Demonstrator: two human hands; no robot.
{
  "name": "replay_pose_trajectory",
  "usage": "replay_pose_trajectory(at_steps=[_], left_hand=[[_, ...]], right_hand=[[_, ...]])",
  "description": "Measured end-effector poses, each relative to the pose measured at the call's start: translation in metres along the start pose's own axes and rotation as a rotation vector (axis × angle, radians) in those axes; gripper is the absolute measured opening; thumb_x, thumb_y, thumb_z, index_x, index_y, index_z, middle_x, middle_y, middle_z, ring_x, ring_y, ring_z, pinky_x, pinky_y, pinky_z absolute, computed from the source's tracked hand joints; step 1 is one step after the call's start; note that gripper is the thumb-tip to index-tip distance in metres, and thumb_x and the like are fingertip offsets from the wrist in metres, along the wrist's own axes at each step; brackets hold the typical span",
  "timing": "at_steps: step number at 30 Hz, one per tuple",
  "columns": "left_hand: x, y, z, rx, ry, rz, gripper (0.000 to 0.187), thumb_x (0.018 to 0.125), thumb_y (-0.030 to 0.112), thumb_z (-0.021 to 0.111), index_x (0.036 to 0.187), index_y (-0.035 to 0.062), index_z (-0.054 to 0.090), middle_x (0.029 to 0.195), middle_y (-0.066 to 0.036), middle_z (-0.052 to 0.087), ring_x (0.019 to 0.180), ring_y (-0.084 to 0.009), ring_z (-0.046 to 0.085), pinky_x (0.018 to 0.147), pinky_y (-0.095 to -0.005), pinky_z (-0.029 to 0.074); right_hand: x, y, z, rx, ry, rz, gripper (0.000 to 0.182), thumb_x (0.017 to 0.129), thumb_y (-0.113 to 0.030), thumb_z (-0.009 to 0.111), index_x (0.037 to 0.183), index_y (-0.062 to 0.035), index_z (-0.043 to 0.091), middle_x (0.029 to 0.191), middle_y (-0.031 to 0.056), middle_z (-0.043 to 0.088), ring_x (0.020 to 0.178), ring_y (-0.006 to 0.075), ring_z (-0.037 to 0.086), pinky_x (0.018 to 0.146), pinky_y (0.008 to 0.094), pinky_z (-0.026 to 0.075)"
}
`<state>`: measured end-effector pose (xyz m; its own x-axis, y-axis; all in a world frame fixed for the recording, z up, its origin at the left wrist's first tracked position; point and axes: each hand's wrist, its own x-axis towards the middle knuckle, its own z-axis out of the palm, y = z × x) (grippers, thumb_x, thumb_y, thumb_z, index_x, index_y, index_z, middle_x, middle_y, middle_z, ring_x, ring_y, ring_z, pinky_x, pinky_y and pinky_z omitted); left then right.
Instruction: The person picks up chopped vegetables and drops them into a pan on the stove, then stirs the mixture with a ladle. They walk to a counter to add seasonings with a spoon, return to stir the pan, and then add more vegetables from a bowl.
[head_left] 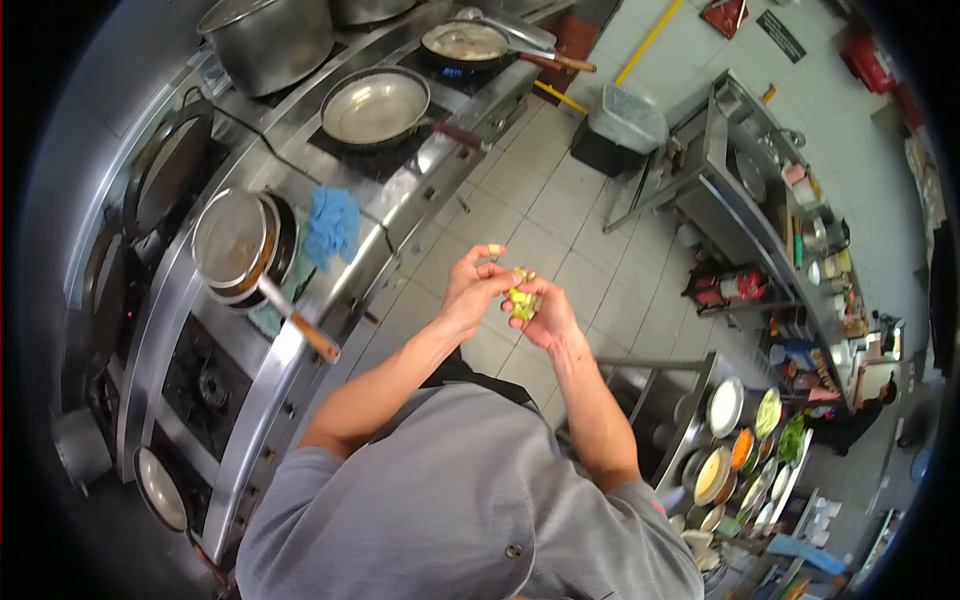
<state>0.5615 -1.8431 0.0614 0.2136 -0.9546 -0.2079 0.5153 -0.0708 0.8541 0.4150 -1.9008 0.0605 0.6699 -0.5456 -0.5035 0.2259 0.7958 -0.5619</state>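
Both of my hands meet in front of my body, over the tiled floor. My right hand is cupped, its fingers curled around a small heap of yellow-green chopped pieces, which look like cut vegetable. From the other side my left hand reaches in, thumb and fingers pinched at the top of the heap, with one finger lifted away. Exactly what sits between the left fingertips is too small to make out. To the left, a frying pan rests on the stove, beyond a blue cloth.
Another pan with food sits over a blue flame. A strainer lies on stacked pans, its handle jutting over the stove edge. Behind on the right, bowls of ingredients line a counter. A bin stands ahead; another person is far right.
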Motion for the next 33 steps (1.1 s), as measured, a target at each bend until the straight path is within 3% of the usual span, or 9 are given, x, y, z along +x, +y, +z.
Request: replay_pose_trajectory(at_steps=[6,13,17,19,21,25,29,30,33], left_hand=[[0.113,0.044,-0.007,0.1,0.002,0.096,0.044,0.083,-0.001,0.07,0.121,-0.0021,0.047,0.082,-0.007,0.067,0.072,-0.0086,0.061,0.066,-0.0241,0.049],[0.178,0.091,-0.06,0.225,0.301,0.401,0.016,0.085,0.001,0.071,0.097,0.0022,0.061,0.084,0.0,0.065,0.074,-0.005,0.057,0.064,-0.0206,0.045],[0.165,0.066,-0.104,0.283,0.551,0.212,0.009,0.085,-0.001,0.07,0.09,0.0019,0.063,0.084,-0.001,0.064,0.075,-0.0066,0.059,0.067,-0.0214,0.046],[0.146,-0.011,-0.153,0.414,0.844,0.031,0.01,0.088,0.004,0.068,0.096,-0.0007,0.065,0.085,-0.003,0.067,0.076,-0.0088,0.061,0.069,-0.0236,0.048],[0.129,-0.044,-0.168,0.791,0.911,-0.323,0.019,0.087,0.006,0.066,0.103,-0.0026,0.065,0.086,-0.012,0.07,0.077,-0.0182,0.067,0.071,-0.0303,0.051],[0.117,-0.086,-0.174,1.082,0.944,-0.456,0.032,0.079,0.003,0.066,0.111,-0.0005,0.064,0.088,-0.023,0.069,0.082,-0.0358,0.068,0.073,-0.0417,0.053],[0.145,-0.04,-0.162,1.14,1.09,-0.522,0.036,0.077,0.005,0.07,0.112,0.0027,0.063,0.085,-0.021,0.069,0.081,-0.0371,0.067,0.073,-0.0446,0.052],[0.153,-0.028,-0.164,1.171,1.127,-0.539,0.037,0.076,0.006,0.071,0.112,0.0034,0.063,0.084,-0.019,0.069,0.081,-0.0371,0.067,0.074,-0.0457,0.052],[0.167,0.005,-0.173,1.223,1.163,-0.647,0.048,0.074,0.01,0.075,0.119,0.0048,0.057,0.098,-0.02,0.068,0.093,-0.0385,0.065,0.079,-0.0472,0.051]], right_hand=[[0.095,-0.082,0.001,-0.093,-0.069,0.089,0.031,0.078,-0.011,0.055,0.109,-0.0067,0.053,0.087,0.0079,0.06,0.073,0.0204,0.063,0.051,0.0319,0.054],[0.219,-0.2,0.009,-0.026,-0.191,0.071,0.02,0.084,-0.011,0.054,0.102,-0.004,0.056,0.093,0.0121,0.062,0.079,0.0224,0.064,0.063,0.0348,0.059],[0.357,-0.294,0.016,-0.159,-0.091,-0.089,0.019,0.09,-0.01,0.051,0.107,-0.0021,0.054,0.098,0.0132,0.062,0.084,0.0231,0.064,0.075,0.0386,0.059],[0.484,-0.344,0.025,-0.236,-0.084,-0.093,0.02,0.094,-0.011,0.047,0.111,-0.0013,0.051,0.097,0.012,0.059,0.089,0.0231,0.063,0.079,0.0402,0.059],[0.552,-0.368,0.042,-0.378,-0.068,-0.042,0.035,0.095,-0.015,0.048,0.126,0.0019,0.047,0.108,0.0143,0.056,0.104,0.0282,0.058,0.088,0.0473,0.053],[0.608,-0.398,0.08,-0.88,0.059,-0.153,0.051,0.094,-0.024,0.054,0.137,-0.0016,0.039,0.129,0.0144,0.05,0.117,0.0268,0.05,0.089,0.0478,0.05],[0.594,-0.435,0.079,-1.247,-0.02,-0.174,0.043,0.089,-0.029,0.068,0.114,0.0042,0.059,0.096,0.0128,0.067,0.087,0.0251,0.062,0.071,0.0366,0.05],[0.599,-0.434,0.064,-1.221,0.014,-0.33,0.03,0.086,-0.026,0.07,0.096,0.002,0.066,0.07,0.0064,0.063,0.07,0.0194,0.058,0.064,0.0321,0.045],[0.585,-0.459,0.023,-1.487,-0.036,-0.44,0.032,0.082,-0.016,0.066,0.109,-0.0003,0.061,0.077,0.0117,0.065,0.077,0.0276,0.063,0.073,0.0365,0.049]])
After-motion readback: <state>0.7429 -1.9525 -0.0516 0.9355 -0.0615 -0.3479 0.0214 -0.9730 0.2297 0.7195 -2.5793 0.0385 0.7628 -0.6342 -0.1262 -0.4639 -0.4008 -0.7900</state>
